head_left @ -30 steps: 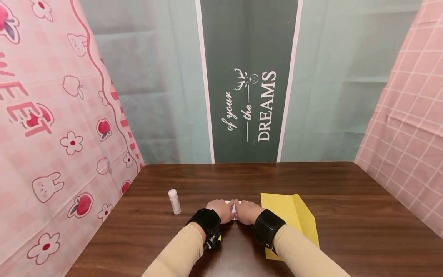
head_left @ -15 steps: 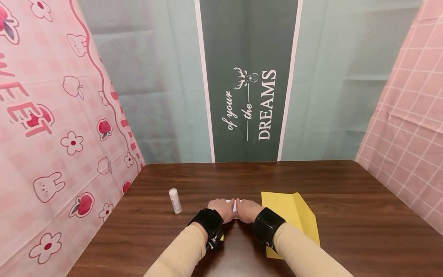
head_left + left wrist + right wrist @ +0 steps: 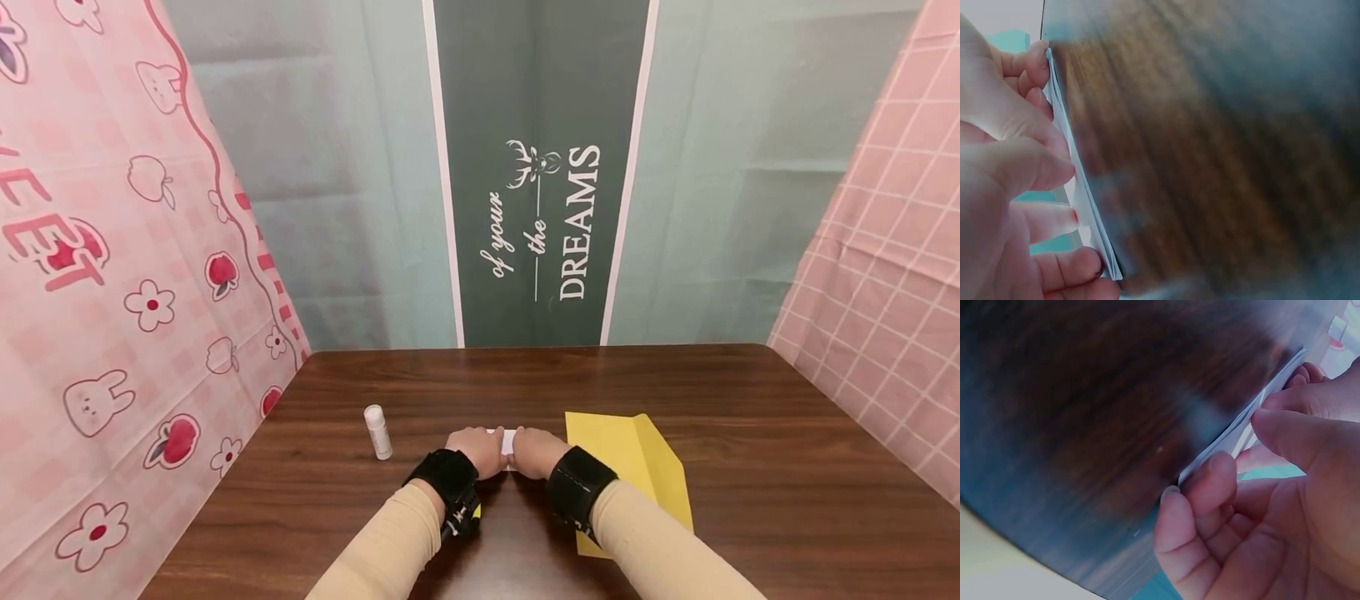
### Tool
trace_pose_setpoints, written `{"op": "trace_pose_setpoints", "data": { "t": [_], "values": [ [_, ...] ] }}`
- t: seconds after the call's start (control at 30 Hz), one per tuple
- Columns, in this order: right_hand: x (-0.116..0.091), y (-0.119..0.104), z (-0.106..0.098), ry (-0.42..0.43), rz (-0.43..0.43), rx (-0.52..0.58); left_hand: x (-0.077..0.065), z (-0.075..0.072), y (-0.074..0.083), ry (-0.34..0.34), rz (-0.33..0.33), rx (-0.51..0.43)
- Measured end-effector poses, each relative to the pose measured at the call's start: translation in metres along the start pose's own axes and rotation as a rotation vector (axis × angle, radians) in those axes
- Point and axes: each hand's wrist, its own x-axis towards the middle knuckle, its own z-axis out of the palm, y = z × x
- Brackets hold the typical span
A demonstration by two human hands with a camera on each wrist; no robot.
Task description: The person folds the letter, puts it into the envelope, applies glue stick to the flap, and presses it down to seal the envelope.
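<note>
Both hands hold a folded piece of white paper [image 3: 507,442] low over the middle of the table. My left hand [image 3: 476,452] pinches its left part and my right hand [image 3: 540,452] its right part, with the thumbs close together. In the left wrist view the edge of the white paper [image 3: 1093,215] shows stacked layers, with fingertips along it. The right wrist view shows the thumb and curled fingers at the same white paper [image 3: 1219,450]. Much of the sheet is hidden behind the hands.
A white glue stick [image 3: 378,432] stands on the brown wooden table [image 3: 420,383] to the left. Creased yellow paper [image 3: 611,442] lies at the right, partly under the right forearm. A small yellow bit [image 3: 477,511] shows beside the left wristband.
The thumbs have moved slightly apart, so more white paper shows between the hands. Both hands still hold it at nearly the same spot. The head view has shifted a little.
</note>
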Motion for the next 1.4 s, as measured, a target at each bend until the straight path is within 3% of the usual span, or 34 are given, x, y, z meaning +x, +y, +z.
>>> {"op": "trace_pose_setpoints", "data": {
  "t": [0.2, 0.37, 0.8, 1.03, 1.4],
  "values": [
    [0.000, 0.002, -0.002, 0.018, 0.012, 0.028, 0.004, 0.007, -0.002, 0.041, -0.033, -0.052],
    [-0.001, 0.002, -0.003, 0.034, 0.025, 0.039, 0.006, 0.010, -0.004, 0.029, -0.035, -0.074],
    [0.000, 0.001, -0.003, 0.037, 0.131, 0.065, -0.001, 0.000, -0.003, 0.073, -0.005, -0.094],
    [-0.001, 0.001, -0.002, 0.065, 0.063, 0.045, -0.004, -0.002, 0.000, 0.056, -0.079, -0.149],
    [-0.001, 0.006, -0.001, 0.040, 0.089, 0.079, -0.002, -0.007, 0.008, 0.046, -0.190, -0.205]
  ]
}}
